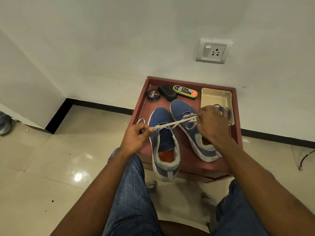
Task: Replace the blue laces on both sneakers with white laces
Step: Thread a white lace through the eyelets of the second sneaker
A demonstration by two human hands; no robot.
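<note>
Two blue sneakers stand on a low red-brown table (185, 155). The left sneaker (164, 143) has no lace and its heel hangs over the front edge. The right sneaker (190, 126) carries a white lace (175, 123) threaded through its eyelets. My left hand (136, 138) pinches both strands of that lace and holds them taut to the left, over the left sneaker. My right hand (212, 124) rests on the right sneaker and its fingers pinch the lace at the eyelets. A blue lace (221, 109) lies in a cream tray (215, 97) behind my right hand.
At the table's back sit a round polish tin (153, 95), a black brush (167, 92) and a yellow-rimmed shoe shiner (185, 91). A wall with a socket (213, 51) stands close behind. Tiled floor lies to the left; my knees in jeans are below.
</note>
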